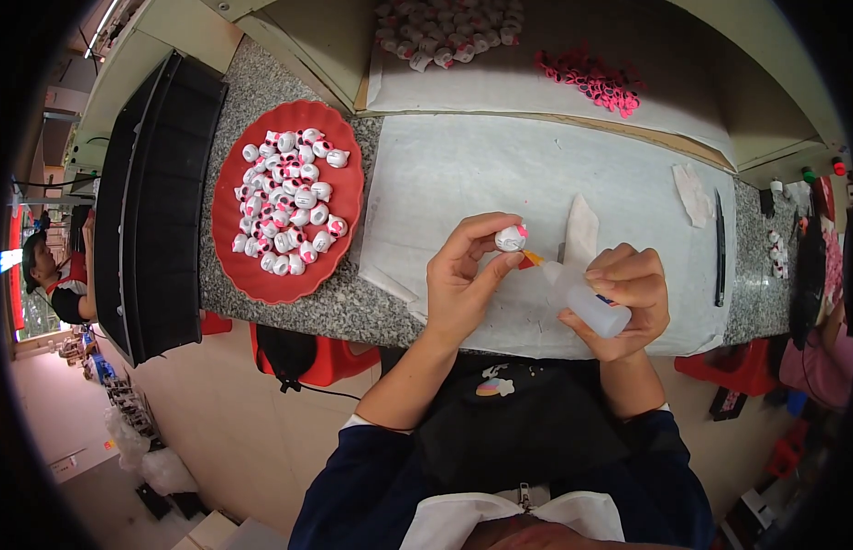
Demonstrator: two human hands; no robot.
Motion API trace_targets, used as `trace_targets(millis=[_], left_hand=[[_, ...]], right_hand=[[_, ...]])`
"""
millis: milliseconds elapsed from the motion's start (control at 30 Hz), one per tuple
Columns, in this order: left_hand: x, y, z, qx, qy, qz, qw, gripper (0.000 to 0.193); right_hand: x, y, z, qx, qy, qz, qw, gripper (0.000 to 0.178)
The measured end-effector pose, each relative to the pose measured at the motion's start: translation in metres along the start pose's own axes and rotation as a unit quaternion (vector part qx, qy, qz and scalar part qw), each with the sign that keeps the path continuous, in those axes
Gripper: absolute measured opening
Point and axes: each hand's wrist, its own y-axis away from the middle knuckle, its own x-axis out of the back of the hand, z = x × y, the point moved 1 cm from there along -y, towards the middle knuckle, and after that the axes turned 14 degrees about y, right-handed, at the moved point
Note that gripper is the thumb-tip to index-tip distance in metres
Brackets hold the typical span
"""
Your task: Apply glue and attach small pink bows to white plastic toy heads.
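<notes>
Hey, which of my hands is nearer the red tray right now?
Left. Your left hand is just right of the red tray, holding a white piece. Your right hand is farther right, holding a bottle.

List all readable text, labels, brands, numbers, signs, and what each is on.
No text is legible.
Bottle in the right hand: blue mark, partly covered, too small to read.
Black cloth: rainbow picture, no readable words.
White-and-pink piece in the left hand: dark marks, too small to tell.
</notes>
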Motion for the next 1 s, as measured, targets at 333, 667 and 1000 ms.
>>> trace_targets(millis=[333, 667, 1000], left_hand=[[0.000, 0.000, 0.002, 0.013, 0.038, 0.021, 0.999, 0.032], [0.001, 0.000, 0.001, -0.015, -0.004, 0.009, 1.000, 0.031], [0.001, -0.001, 0.000, 0.003, -0.011, 0.011, 1.000, 0.031]], right_hand=[[0.020, -0.006, 0.006, -0.026, -0.064, 0.073, 0.995, 0.042], [0.002, -0.003, 0.002, -0.013, -0.036, 0.012, 0.999, 0.040], [0.006, -0.004, 0.002, -0.022, 0.006, -0.008, 1.000, 0.038]])
